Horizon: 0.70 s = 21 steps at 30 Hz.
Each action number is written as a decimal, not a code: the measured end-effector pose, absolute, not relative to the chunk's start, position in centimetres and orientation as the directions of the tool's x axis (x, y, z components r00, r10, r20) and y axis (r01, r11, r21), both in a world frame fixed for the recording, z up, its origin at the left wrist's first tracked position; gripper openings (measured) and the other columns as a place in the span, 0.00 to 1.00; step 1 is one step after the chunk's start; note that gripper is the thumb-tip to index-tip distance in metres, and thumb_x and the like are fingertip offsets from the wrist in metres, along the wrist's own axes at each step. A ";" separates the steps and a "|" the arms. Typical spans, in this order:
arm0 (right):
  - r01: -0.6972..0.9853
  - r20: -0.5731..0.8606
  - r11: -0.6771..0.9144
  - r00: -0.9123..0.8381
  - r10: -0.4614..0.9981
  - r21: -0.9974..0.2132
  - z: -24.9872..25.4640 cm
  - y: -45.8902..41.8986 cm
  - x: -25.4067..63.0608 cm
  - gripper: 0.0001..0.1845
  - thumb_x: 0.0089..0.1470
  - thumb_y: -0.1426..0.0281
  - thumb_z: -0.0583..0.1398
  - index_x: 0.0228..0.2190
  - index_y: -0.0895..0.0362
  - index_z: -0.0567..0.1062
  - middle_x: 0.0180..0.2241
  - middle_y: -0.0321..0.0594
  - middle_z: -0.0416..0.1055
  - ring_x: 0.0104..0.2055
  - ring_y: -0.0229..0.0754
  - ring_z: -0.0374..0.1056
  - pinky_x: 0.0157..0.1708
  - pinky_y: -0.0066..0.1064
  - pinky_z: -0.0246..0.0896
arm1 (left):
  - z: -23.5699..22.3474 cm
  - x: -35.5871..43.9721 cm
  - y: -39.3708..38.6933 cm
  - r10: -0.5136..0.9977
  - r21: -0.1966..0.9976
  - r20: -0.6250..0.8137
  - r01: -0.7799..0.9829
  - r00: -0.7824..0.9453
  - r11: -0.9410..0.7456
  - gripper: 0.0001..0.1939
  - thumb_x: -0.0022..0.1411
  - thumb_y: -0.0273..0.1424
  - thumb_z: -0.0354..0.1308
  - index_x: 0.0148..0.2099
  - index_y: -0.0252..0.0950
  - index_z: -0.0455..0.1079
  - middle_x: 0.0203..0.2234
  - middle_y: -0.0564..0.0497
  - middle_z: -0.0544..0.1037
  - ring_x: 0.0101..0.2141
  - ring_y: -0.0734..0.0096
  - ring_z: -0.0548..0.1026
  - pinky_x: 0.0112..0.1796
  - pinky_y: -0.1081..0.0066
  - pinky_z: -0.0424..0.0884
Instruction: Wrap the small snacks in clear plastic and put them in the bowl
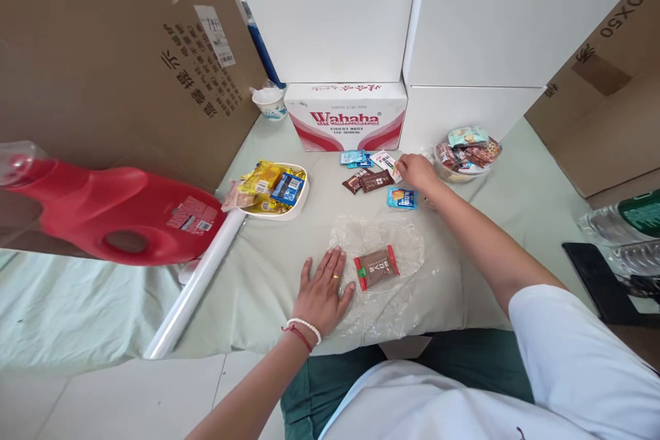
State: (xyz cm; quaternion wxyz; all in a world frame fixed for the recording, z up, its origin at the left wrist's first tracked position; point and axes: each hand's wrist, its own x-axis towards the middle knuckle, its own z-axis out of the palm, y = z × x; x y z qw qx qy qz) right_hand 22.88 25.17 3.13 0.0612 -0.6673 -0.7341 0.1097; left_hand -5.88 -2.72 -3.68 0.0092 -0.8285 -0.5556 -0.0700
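My left hand (320,289) lies flat with fingers spread, at the left edge of a sheet of clear plastic film (407,240). On that film, just right of the hand, rests a brown snack packet with red ends (377,267). Farther back, my right hand (416,172) is closed, thumb and fingers pinching the edge of a white snack packet (386,162). Beside it lie two dark brown packets (375,181), some light blue packets (353,157), and a blue packet (402,198) just below the hand.
A white tub of yellow and blue snacks (304,194) stands left, a bowl of snacks (456,175) right. A Wahaha carton (345,118) backs the table, near a paper cup (270,107). A red jug (128,210), film roll (199,289) and phone (592,282) flank it.
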 end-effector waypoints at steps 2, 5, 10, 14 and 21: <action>0.976 -0.080 -0.024 0.007 0.997 -0.218 2.9 26.9 21.5 0.23 0.69 0.59 0.52 0.54 0.59 0.76 0.55 0.57 0.74 0.61 0.57 0.62 0.52 0.40 0.60 | -3.6 -5.8 -2.8 0.923 0.062 0.113 0.925 0.368 -0.376 0.36 0.75 0.44 0.43 0.78 0.36 0.44 0.73 0.43 0.55 0.71 0.55 0.58 0.70 0.46 0.41; 0.976 -0.181 -0.101 0.065 0.981 -0.193 2.7 28.9 19.5 0.24 0.61 0.61 0.62 0.54 0.61 0.75 0.55 0.59 0.73 0.64 0.61 0.60 0.54 0.42 0.61 | -3.4 -5.7 -2.8 0.928 0.067 0.103 0.928 0.359 -0.367 0.35 0.75 0.44 0.43 0.77 0.36 0.46 0.73 0.43 0.55 0.71 0.55 0.57 0.70 0.47 0.41; 0.971 -0.207 -0.146 0.105 0.973 -0.190 3.8 29.8 18.8 0.22 0.56 0.67 0.66 0.52 0.61 0.76 0.52 0.57 0.74 0.57 0.59 0.67 0.52 0.42 0.64 | -3.3 -5.7 -2.6 0.929 0.092 0.104 0.927 0.355 -0.364 0.35 0.74 0.44 0.44 0.77 0.36 0.47 0.73 0.43 0.56 0.71 0.54 0.59 0.70 0.46 0.42; 0.956 0.060 0.075 -0.060 0.996 -0.284 5.7 26.5 20.0 0.20 0.60 0.68 0.60 0.52 0.62 0.71 0.55 0.58 0.69 0.52 0.55 0.68 0.50 0.41 0.63 | -3.0 -5.3 -2.6 0.939 0.147 0.083 0.928 0.334 -0.343 0.35 0.75 0.44 0.43 0.77 0.36 0.46 0.73 0.42 0.56 0.71 0.54 0.58 0.70 0.45 0.40; 0.649 -0.170 0.552 -0.715 0.679 -0.524 6.3 11.6 19.8 0.21 0.57 0.71 0.60 0.52 0.57 0.68 0.44 0.44 0.75 0.42 0.46 0.70 0.41 0.34 0.62 | -2.9 -5.3 -2.7 0.949 0.231 0.084 0.921 0.304 -0.315 0.35 0.74 0.45 0.44 0.77 0.40 0.47 0.73 0.43 0.56 0.71 0.55 0.57 0.71 0.46 0.38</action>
